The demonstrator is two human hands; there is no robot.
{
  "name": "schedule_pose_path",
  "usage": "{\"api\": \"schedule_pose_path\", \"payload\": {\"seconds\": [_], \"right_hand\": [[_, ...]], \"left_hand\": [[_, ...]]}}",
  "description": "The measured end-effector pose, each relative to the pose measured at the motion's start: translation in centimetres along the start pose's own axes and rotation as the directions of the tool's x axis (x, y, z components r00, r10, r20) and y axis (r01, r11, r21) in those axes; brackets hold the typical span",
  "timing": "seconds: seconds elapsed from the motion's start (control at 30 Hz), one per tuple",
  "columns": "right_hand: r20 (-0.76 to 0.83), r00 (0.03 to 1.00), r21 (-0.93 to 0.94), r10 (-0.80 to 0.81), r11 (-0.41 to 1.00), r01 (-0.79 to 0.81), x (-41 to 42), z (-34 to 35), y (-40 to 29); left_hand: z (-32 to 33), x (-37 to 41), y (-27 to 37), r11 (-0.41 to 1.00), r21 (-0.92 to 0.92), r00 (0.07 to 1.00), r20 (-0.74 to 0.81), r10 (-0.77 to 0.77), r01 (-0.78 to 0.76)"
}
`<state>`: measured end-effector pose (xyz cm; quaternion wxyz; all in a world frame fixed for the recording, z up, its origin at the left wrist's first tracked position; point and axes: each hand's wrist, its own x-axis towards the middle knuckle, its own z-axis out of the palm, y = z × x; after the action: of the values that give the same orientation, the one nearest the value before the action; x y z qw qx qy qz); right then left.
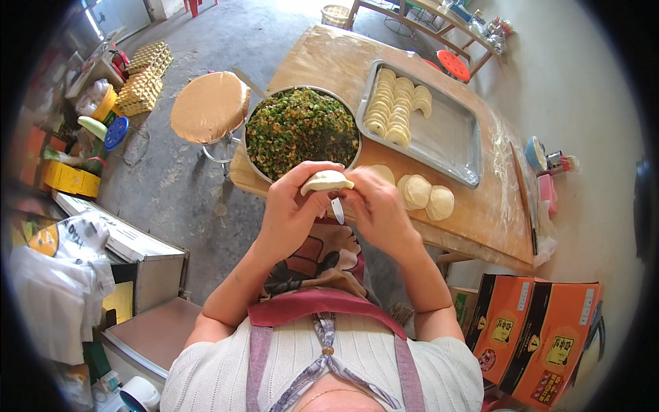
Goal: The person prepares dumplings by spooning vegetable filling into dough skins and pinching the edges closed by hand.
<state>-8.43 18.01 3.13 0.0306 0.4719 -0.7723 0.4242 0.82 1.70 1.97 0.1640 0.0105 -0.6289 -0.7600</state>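
Note:
A folded dumpling [327, 181] is between my two hands, over the table's near edge. My left hand [296, 206] holds its left side. My right hand [376, 206] pinches its right tip and looks slightly blurred. A small metal blade [337, 210] points down below the dumpling; its handle is hidden by the fingers. Just beyond my hands stands a round metal bowl of chopped green filling [304, 131]. To its right, a metal tray [443, 149] holds rows of folded dumplings [383, 105]. Round dough wrappers [415, 191] lie in stacks beside my right hand.
The wooden table [489, 216] is dusted with flour, with a wooden rolling pin [522, 190] near its right edge. A round covered stool [210, 107] stands left of the table. Orange boxes [548, 335] are at lower right; a metal-edged cabinet [159, 329] is at lower left.

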Motion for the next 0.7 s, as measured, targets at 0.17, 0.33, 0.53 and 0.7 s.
{"api": "schedule_pose_path", "payload": {"seconds": [0.17, 0.33, 0.53, 0.7], "right_hand": [[-0.231, 0.953, -0.088, -0.195, 0.98, 0.179, 0.4, -1.0, -1.3], [-0.233, 0.864, -0.249, -0.446, 0.887, 0.39, 0.8, 0.0, -1.2], [-0.167, 0.903, -0.205, -0.395, 0.91, 0.36, 1.6, 0.4, -0.7], [-0.206, 0.978, -0.048, 0.03, 0.998, -0.04, 0.4, -0.4, -2.6]], "left_hand": [[0.1, 0.1, 0.4, 0.887, 0.396, 0.966, -0.003, 0.258, -0.236], [1.2, -0.3, 1.2, 0.849, 0.48, 0.971, 0.031, 0.236, -0.221], [0.7, 0.4, 0.1, 0.823, 0.531, 0.975, 0.035, 0.219, -0.204], [1.2, 1.2, -1.0, 0.998, -0.014, 0.998, 0.022, -0.063, 0.063]]}}
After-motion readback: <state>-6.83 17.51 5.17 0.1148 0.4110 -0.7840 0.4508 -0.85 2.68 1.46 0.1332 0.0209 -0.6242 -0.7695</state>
